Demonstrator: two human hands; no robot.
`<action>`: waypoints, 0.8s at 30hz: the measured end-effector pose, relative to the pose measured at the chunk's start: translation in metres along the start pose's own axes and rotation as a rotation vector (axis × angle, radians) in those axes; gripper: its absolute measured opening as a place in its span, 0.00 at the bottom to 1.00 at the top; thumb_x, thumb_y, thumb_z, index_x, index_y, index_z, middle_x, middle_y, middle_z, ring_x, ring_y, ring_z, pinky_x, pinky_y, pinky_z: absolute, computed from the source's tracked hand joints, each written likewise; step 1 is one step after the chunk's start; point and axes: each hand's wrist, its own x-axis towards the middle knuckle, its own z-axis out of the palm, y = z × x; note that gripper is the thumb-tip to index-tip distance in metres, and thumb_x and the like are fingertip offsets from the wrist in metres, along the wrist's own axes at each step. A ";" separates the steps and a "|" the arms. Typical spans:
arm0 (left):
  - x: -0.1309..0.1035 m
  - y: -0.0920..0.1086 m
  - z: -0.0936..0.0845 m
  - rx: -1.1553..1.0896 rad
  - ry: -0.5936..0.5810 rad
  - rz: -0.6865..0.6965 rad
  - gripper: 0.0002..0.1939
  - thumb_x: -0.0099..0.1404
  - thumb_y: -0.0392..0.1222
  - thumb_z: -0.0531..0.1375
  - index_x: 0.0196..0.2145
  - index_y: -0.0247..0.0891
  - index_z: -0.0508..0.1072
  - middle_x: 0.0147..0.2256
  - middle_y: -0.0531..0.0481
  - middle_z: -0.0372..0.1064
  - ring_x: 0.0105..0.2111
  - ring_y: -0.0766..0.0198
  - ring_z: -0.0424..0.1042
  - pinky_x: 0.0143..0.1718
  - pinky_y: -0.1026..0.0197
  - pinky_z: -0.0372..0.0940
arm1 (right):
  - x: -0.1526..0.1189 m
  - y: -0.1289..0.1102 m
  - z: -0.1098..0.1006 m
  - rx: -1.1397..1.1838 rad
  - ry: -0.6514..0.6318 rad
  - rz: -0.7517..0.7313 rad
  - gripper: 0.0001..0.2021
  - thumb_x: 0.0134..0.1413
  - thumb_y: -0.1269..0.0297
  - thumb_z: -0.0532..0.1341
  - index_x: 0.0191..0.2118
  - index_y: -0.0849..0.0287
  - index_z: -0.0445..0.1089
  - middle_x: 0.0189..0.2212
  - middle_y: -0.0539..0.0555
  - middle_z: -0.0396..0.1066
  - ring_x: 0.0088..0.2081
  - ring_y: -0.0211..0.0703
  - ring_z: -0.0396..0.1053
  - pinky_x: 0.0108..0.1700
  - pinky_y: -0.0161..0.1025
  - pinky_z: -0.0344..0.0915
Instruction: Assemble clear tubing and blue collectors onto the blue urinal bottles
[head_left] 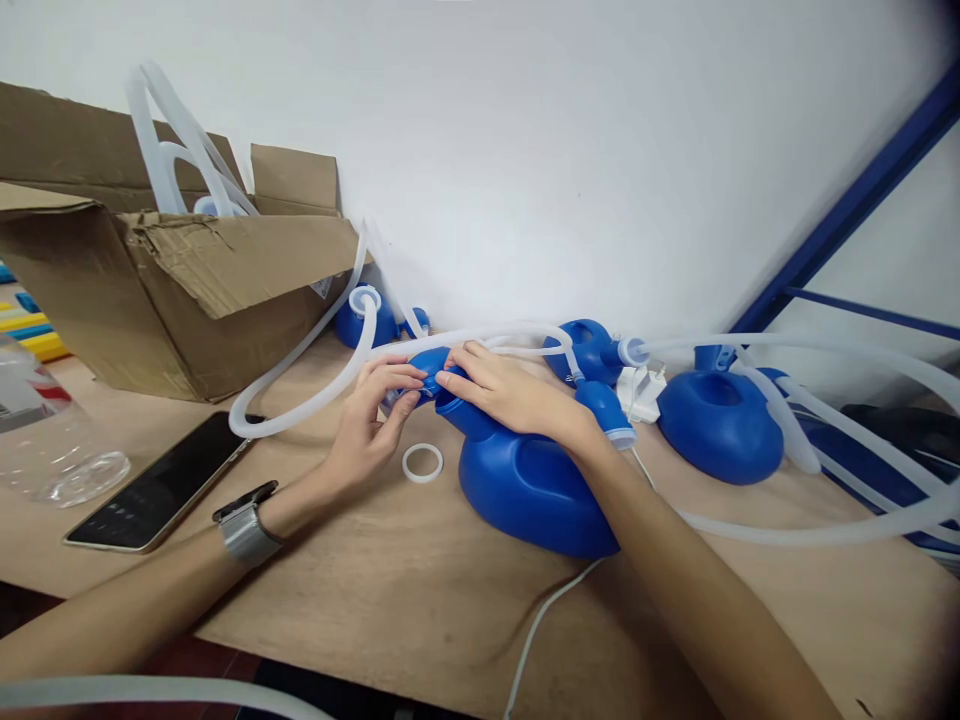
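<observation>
A blue plastic jug with a moulded handle hollow [525, 485] lies on its side on the table, its neck pointing to the upper left. My left hand [379, 405] pinches a smaller blue plastic fitting [429, 362] at the mouth of that neck. Over the neck bends my right hand [499, 390], its fingertips touching the fitting; the hand hides part of the join. A white ring [406, 463] lies flat just below my left fingers. Behind my hands runs a translucent hose [300, 412].
On the left stand an open cardboard box [247, 345] with hoses, a phone [165, 485] and a clear plastic bottle [49, 440]. Another blue jug [720, 425], a blue fitting [604, 405] and a white plug adapter [643, 393] are at right. A white cable [536, 625] crosses the front.
</observation>
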 end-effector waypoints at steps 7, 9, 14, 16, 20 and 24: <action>-0.003 -0.006 -0.003 -0.013 -0.058 0.107 0.06 0.72 0.33 0.59 0.43 0.42 0.71 0.51 0.48 0.76 0.61 0.58 0.67 0.61 0.49 0.65 | -0.003 0.008 0.007 -0.234 0.010 -0.101 0.21 0.77 0.66 0.41 0.62 0.63 0.63 0.53 0.67 0.65 0.53 0.54 0.62 0.51 0.49 0.65; -0.001 -0.007 -0.006 -0.006 -0.092 0.089 0.05 0.73 0.35 0.58 0.45 0.42 0.72 0.51 0.47 0.76 0.61 0.58 0.68 0.61 0.49 0.66 | -0.002 0.006 0.005 -0.149 0.015 -0.056 0.19 0.77 0.65 0.42 0.60 0.62 0.65 0.53 0.64 0.66 0.52 0.52 0.63 0.52 0.48 0.65; -0.003 -0.007 -0.005 -0.065 -0.012 -0.024 0.08 0.78 0.45 0.51 0.45 0.42 0.68 0.50 0.43 0.77 0.58 0.58 0.71 0.60 0.49 0.65 | 0.001 -0.005 0.001 0.157 0.030 0.252 0.19 0.76 0.51 0.46 0.49 0.58 0.68 0.43 0.57 0.69 0.46 0.48 0.68 0.52 0.45 0.64; -0.004 -0.005 -0.002 -0.157 0.046 -0.116 0.10 0.78 0.48 0.50 0.42 0.42 0.65 0.48 0.44 0.78 0.59 0.58 0.71 0.62 0.47 0.63 | 0.002 -0.007 0.001 0.189 0.017 0.273 0.20 0.76 0.48 0.46 0.49 0.58 0.67 0.43 0.57 0.68 0.47 0.49 0.68 0.52 0.46 0.63; 0.002 0.005 0.001 -0.426 0.156 -0.342 0.13 0.76 0.53 0.53 0.37 0.42 0.65 0.39 0.45 0.80 0.56 0.56 0.73 0.62 0.46 0.63 | 0.001 -0.004 0.006 0.089 -0.011 0.123 0.17 0.77 0.58 0.46 0.57 0.59 0.66 0.48 0.60 0.67 0.51 0.52 0.66 0.55 0.49 0.62; 0.014 0.015 0.002 -0.617 0.248 -0.460 0.13 0.72 0.52 0.59 0.34 0.42 0.66 0.28 0.48 0.78 0.50 0.54 0.76 0.56 0.48 0.68 | 0.000 -0.001 0.008 -0.027 -0.039 -0.004 0.18 0.75 0.66 0.45 0.63 0.59 0.63 0.52 0.62 0.64 0.51 0.52 0.63 0.56 0.49 0.62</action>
